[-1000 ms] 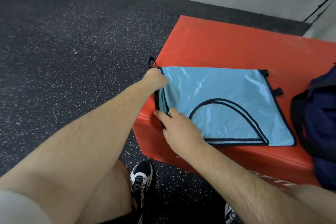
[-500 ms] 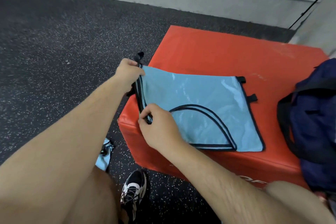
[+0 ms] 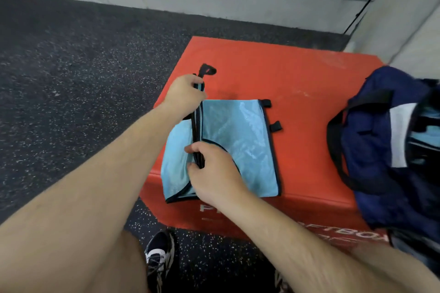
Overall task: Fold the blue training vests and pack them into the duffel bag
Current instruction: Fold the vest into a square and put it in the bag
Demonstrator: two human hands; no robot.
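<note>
A light blue training vest [image 3: 240, 140] with black trim lies on the red foam box [image 3: 292, 93]. Its left edge is lifted and partly turned over to the right. My left hand [image 3: 184, 95] grips the far end of that black-trimmed edge, where a black strap loop sticks up. My right hand [image 3: 214, 173] pinches the near end of the same edge. The navy duffel bag [image 3: 371, 150] stands open at the right end of the box, with light blue fabric showing inside.
The box stands on dark speckled rubber floor [image 3: 71, 78], near a grey wall [image 3: 214, 2] with a thin pipe. My shoes [image 3: 159, 257] are on the floor just in front of the box.
Both hands have lifted the vest's left edge and carried it to the right, over the middle of the vest. The view has shifted, showing more of the duffel bag.
</note>
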